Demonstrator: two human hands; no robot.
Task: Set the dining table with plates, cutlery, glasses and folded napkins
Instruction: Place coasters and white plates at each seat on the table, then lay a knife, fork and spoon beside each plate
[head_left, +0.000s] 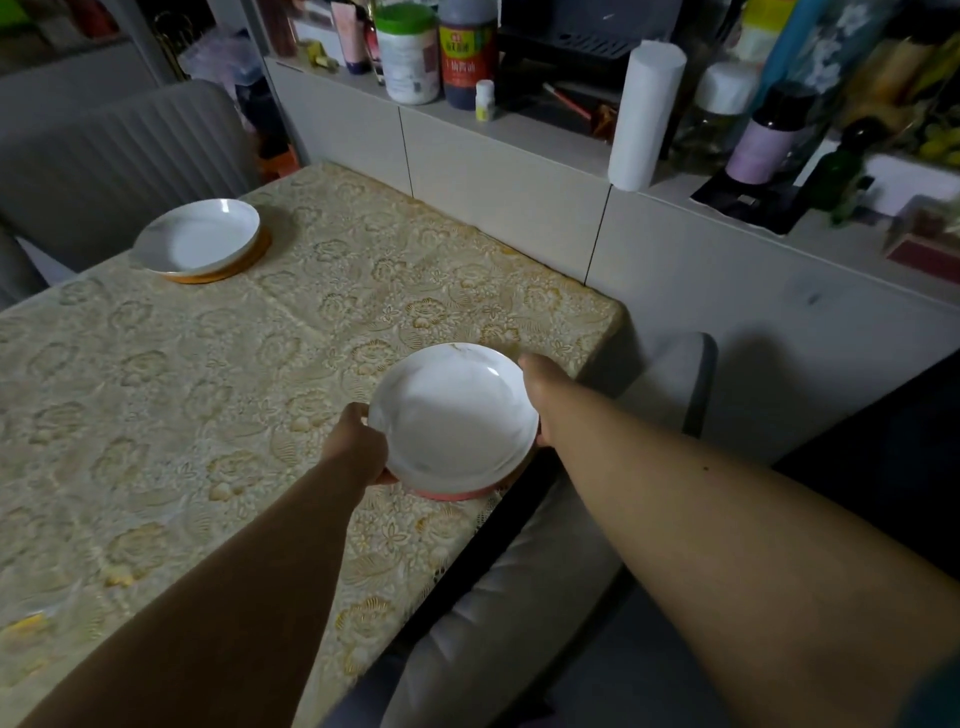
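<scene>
— Both hands are holding one shallow white ceramic plate with a pink underside (454, 418): the left hand (358, 447) is curling round its near-left rim, the right hand (535, 387) is gripping its far-right rim.

— Where is that plate sitting?

— At the right edge of the table (156, 415), close to the far right corner. Whether it is touching the cloth or just hovering over it, I cannot tell.

— How far along is the setting?

— Early, I am judging. A second shallow white plate on an orange round mat (200, 241) is lying at the far left corner. No cutlery, glasses or folded napkins are showing on the table, so those are all remaining.

— And the surface, the room?

— A cream tablecloth with a gold floral pattern is covering the table. Grey ribbed chairs (119, 156) are standing at the far and right edges. Beyond the far edge, a white cabinet (493, 171) is carrying bottles, jars and a white paper roll (644, 114).
</scene>
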